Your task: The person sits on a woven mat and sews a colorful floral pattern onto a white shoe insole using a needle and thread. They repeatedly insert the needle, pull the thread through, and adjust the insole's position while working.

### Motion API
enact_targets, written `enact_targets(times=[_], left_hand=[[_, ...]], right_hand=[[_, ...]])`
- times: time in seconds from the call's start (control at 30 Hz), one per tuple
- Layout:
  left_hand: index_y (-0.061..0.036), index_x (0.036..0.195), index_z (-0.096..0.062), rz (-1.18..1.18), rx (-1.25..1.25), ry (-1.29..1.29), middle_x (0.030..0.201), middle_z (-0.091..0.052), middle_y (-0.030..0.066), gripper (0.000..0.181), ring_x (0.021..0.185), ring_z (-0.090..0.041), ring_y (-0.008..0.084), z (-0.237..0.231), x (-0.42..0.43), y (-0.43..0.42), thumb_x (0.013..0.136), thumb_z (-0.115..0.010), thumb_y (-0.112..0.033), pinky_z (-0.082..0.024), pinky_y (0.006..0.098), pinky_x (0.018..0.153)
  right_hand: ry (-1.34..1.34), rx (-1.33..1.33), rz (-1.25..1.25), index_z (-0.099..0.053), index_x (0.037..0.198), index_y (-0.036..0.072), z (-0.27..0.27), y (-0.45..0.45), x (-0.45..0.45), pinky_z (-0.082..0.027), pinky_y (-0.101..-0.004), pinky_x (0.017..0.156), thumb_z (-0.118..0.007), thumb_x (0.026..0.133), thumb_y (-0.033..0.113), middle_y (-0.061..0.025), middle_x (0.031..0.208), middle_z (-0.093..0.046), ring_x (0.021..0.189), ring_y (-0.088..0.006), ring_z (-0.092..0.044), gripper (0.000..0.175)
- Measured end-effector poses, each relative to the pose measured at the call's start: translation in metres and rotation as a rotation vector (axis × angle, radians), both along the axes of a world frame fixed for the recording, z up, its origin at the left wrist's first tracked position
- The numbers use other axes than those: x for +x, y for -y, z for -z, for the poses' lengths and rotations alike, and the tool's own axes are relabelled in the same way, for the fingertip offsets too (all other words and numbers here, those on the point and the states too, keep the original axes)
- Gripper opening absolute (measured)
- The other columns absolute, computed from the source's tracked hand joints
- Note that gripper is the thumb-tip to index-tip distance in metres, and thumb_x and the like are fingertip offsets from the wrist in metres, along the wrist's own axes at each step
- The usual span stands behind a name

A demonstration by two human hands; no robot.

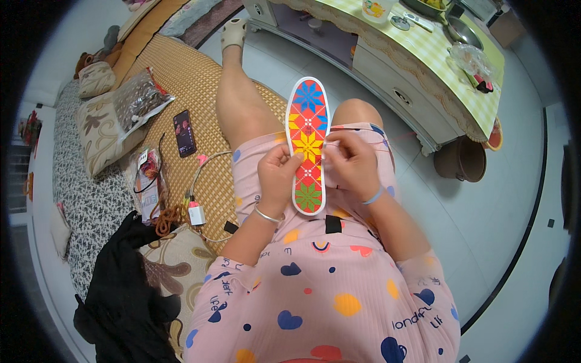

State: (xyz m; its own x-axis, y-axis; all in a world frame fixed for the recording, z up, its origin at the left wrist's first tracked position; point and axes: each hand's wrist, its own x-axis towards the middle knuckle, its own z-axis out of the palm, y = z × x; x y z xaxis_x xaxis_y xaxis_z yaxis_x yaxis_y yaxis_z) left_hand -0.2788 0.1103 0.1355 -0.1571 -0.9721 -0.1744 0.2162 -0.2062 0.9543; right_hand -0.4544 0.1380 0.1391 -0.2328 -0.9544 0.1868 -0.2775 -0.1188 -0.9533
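A cross-stitch shoe insole [308,170] with a white rim stands lengthwise above my lap. Its red face carries blue, yellow and green star flowers. My left hand [278,174] grips its left edge, thumb on the patterned face and the other fingers partly behind. At the right edge is my right hand [352,161], its fingers bent and the fingertips against the rim. Thin red thread [376,143] runs rightward by that hand. Whatever lies between the right fingertips is too small to make out.
Left of me on the woven mat [204,109] lie a phone [184,134] with a lit screen, a white charger [196,215] with cable, and a plastic packet [150,186] of coloured thread. A brown bin [459,159] stands right, beside a cabinet [386,77].
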Motion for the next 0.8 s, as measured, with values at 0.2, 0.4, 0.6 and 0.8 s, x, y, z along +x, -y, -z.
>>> enact_targets(times=[0.2, 0.4, 0.6, 0.8], left_hand=[[0.0039, 0.093, -0.064, 0.049, 0.050, -0.020, 0.083, -0.070, 0.0075, 0.005, 0.067, -0.064, 0.0064, 0.016, 0.003, -0.005, 0.089, -0.062, 0.001, -0.051, 0.0191, 0.059], [0.0043, 0.093, -0.063, 0.034, 0.069, -0.085, 0.086, -0.070, 0.0090, 0.005, 0.070, -0.065, 0.0071, 0.019, 0.002, -0.001, 0.090, -0.062, 0.001, -0.052, 0.0199, 0.063], [0.0038, 0.094, -0.063, 0.023, 0.053, -0.113, 0.085, -0.070, 0.0088, 0.005, 0.070, -0.064, 0.0073, 0.022, 0.002, 0.000, 0.090, -0.063, 0.001, -0.052, 0.0202, 0.063], [0.0034, 0.093, -0.062, 0.028, 0.054, -0.090, 0.084, -0.070, 0.0080, 0.004, 0.068, -0.064, 0.0068, 0.021, 0.001, -0.001, 0.090, -0.064, 0.001, -0.051, 0.0198, 0.062]], right_hand=[[-0.405, -0.191, 0.049, -0.065, 0.091, 0.003, 0.004, 0.018, 0.016, -0.050, -0.0364, 0.061, -0.069, 0.085, 0.008, -0.0149, 0.081, -0.065, 0.069, -0.0296, -0.065, 0.009], [-0.395, -0.270, 0.022, -0.062, 0.093, 0.004, 0.009, 0.010, 0.016, -0.050, -0.0376, 0.060, -0.064, 0.085, 0.004, -0.0139, 0.079, -0.063, 0.070, -0.0317, -0.063, 0.009], [-0.481, -0.247, -0.086, -0.062, 0.090, 0.005, 0.006, 0.006, 0.012, -0.050, -0.0375, 0.058, -0.067, 0.078, 0.002, -0.0125, 0.078, -0.062, 0.070, -0.0305, -0.063, 0.013], [-0.485, -0.250, -0.095, -0.062, 0.088, 0.005, 0.005, 0.006, 0.013, -0.049, -0.0376, 0.058, -0.067, 0.078, 0.003, -0.0122, 0.077, -0.062, 0.069, -0.0305, -0.063, 0.012]])
